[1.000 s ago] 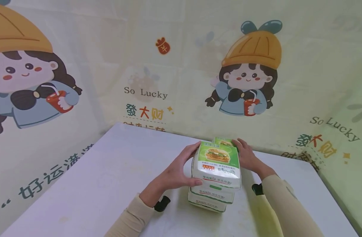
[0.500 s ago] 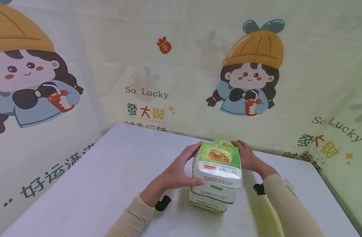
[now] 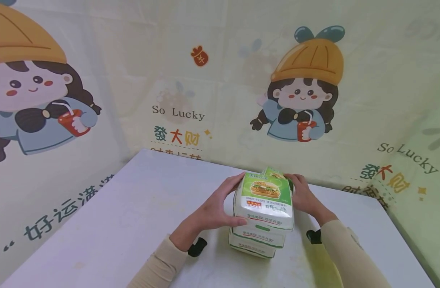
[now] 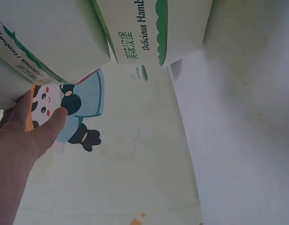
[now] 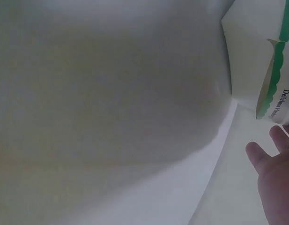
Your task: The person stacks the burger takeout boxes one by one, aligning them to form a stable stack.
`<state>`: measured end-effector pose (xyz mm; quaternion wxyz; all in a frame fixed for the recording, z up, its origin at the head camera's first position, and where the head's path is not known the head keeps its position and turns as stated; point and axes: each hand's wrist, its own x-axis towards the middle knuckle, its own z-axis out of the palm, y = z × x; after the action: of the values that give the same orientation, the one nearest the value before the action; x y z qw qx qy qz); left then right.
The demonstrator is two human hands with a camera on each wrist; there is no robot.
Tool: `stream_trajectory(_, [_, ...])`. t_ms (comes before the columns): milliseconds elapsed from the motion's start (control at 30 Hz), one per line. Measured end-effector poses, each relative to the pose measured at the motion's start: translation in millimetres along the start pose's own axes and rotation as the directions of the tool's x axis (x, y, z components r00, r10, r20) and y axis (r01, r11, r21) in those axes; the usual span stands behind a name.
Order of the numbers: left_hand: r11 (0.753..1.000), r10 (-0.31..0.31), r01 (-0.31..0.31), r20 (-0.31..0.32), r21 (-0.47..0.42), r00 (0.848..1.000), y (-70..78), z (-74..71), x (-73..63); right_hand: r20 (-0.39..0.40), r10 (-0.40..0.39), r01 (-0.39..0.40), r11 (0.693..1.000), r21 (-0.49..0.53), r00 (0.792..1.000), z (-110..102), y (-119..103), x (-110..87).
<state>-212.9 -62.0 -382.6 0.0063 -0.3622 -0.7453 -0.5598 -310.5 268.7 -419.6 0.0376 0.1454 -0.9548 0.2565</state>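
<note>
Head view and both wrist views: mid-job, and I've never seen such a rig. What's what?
No machine: just a person's bare left hand and right hand. The head view looks forward and down from the head; each wrist view looks from that wrist. On the white table stands a stack of white-and-green cardboard burger boxes, with a similar rear box behind. The left hand grips the stack's top box. The right hand is at the rear box; whether it grips is unclear.

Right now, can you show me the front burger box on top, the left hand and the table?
Front burger box on top (image 3: 264, 202): head view, on its printed lid.
Left hand (image 3: 211, 213): head view, on the middle of it.
Table (image 3: 151, 200): head view, on its bare white top.
</note>
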Motion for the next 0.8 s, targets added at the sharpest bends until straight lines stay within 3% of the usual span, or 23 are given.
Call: stream_trajectory(800, [1.000, -0.001, 0.001, 0.000, 0.002, 1.000, 0.8, -0.1, -0.4, -0.072, 0.018, -0.013, 0.997, 0.070, 0.997, -15, -8, -11.3])
